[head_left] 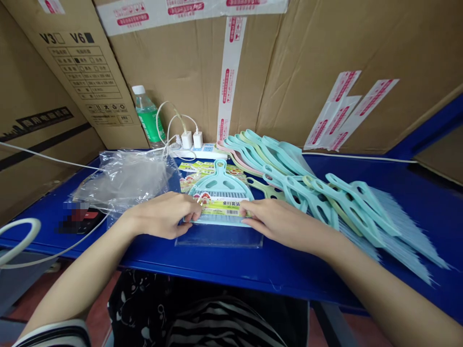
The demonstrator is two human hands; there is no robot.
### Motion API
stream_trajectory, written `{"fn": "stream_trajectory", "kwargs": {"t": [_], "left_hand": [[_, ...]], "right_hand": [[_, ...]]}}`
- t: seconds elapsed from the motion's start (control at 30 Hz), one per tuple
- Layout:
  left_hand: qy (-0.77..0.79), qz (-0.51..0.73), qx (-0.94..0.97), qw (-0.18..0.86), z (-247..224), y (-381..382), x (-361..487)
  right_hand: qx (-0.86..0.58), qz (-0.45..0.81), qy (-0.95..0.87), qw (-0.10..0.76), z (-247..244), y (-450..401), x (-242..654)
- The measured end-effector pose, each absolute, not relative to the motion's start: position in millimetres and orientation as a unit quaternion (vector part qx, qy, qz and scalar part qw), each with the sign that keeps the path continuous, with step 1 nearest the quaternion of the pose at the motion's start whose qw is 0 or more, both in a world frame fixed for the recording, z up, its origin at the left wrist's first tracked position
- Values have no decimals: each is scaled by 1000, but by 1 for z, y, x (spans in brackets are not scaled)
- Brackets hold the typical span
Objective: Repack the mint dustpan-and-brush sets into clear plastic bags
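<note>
A light-blue dustpan and brush set (221, 182) lies in a clear plastic bag (220, 237), handle pointing away from me. Across its lower part is a green and white printed card (219, 206) with a mushroom picture and a barcode. My left hand (164, 213) pinches the left edge of the bagged set with bent fingers. On the opposite side my right hand (277, 222) pinches the right edge, thumb and fingers pressed together near the card's end. The bag's lower part lies flat on the table towards me.
Stacked dustpans (269, 154) and brushes (347, 207) spread to the right. Clear bags (125, 178) and a phone (81, 219) lie left. More cards (188, 182) sit behind the set. A bottle (149, 119) and a power strip (210, 150) stand by the cardboard wall (181, 62).
</note>
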State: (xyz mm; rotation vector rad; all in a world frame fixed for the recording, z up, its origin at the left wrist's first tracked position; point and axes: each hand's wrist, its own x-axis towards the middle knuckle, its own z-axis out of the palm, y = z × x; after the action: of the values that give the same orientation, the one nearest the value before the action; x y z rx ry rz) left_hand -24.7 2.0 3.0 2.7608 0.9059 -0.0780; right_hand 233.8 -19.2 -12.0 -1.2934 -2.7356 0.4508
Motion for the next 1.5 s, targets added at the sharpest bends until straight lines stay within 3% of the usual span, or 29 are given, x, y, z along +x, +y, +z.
{"fn": "stream_trajectory", "kwargs": {"t": [0.87,1.5], "left_hand": [[250,19,960,122,-5,2,-18],[264,-35,957,112,-4,-4,-14]], "right_hand": [[-433,105,-894,43,-15,-16,234],[-433,130,-891,46,-14,-16,233]]}}
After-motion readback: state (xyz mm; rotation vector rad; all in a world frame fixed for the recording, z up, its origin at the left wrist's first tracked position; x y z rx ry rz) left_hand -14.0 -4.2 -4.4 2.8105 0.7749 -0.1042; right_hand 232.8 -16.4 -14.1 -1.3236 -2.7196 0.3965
